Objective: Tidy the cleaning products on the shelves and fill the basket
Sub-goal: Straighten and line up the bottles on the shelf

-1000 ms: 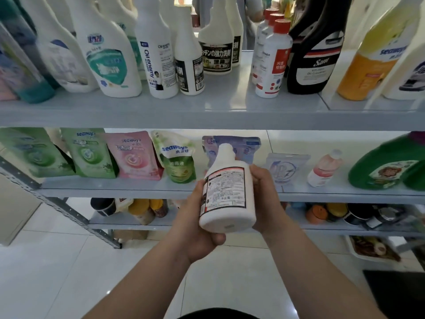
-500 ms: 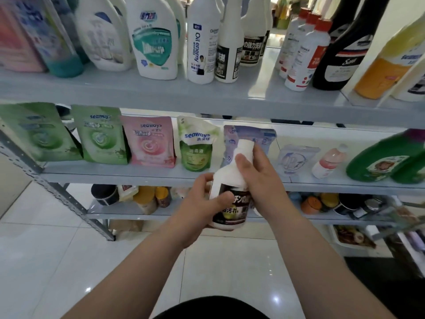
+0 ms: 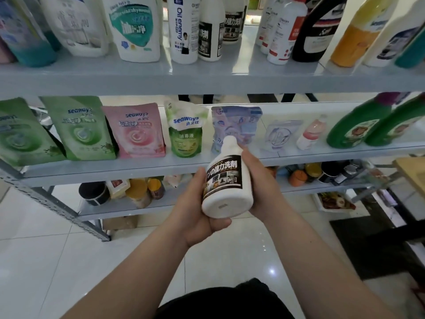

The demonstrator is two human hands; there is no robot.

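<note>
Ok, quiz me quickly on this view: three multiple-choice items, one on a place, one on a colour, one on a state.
1. The pink pouch stands on: A the top shelf; B the middle shelf; C the floor.
2. The label on the held bottle is mostly: A yellow; B red; C black.
3. The bottle is: A held by the left hand and right hand; B standing on a shelf; C lying on the floor.
Answers: 1 B, its base rests on that shelf. 2 C, black with pale characters. 3 A, both grip it, tilted, base toward the camera.
</note>
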